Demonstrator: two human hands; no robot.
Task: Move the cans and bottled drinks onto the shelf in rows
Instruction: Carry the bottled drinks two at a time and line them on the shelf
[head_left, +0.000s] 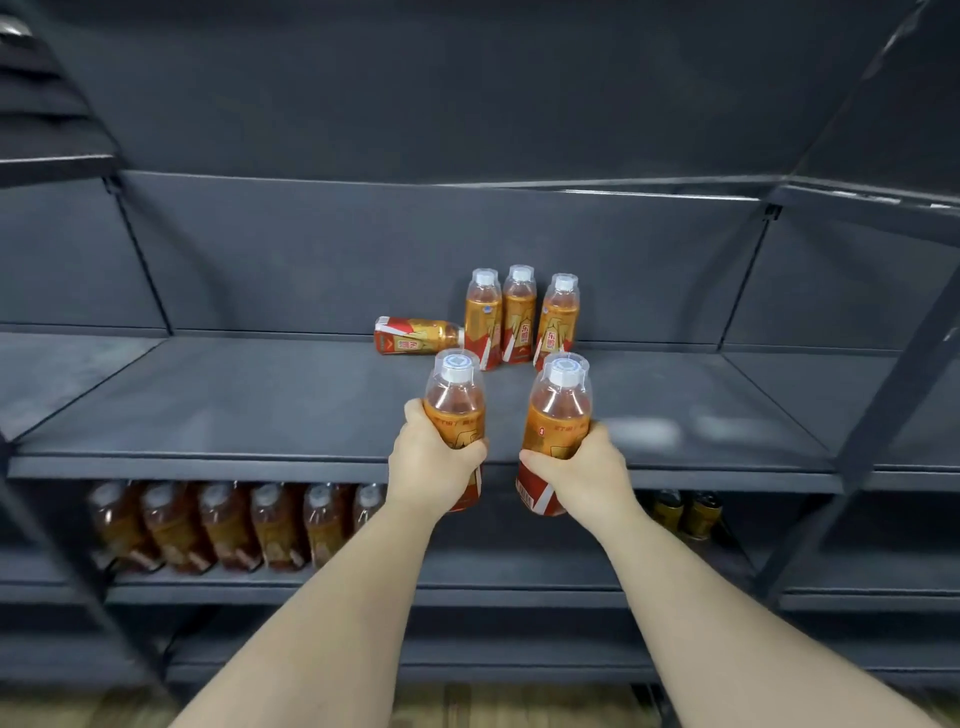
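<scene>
left hand (434, 457) wraps one bottle (455, 410) | right hand (582, 467) wraps another bottle (558, 421) | full, rigid, slick plastic; mid-body grip looks safest

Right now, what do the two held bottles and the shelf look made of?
The left bottle and right bottle: clear glossy plastic, likely; see-through shoulders show glare and amber drink. The shelf: probably painted metal, matte dark grey; thin flat board, slim brackets.

Vertical characters on standing bottles (519, 312), seemingly 东鹏; other print too blurred.
</scene>
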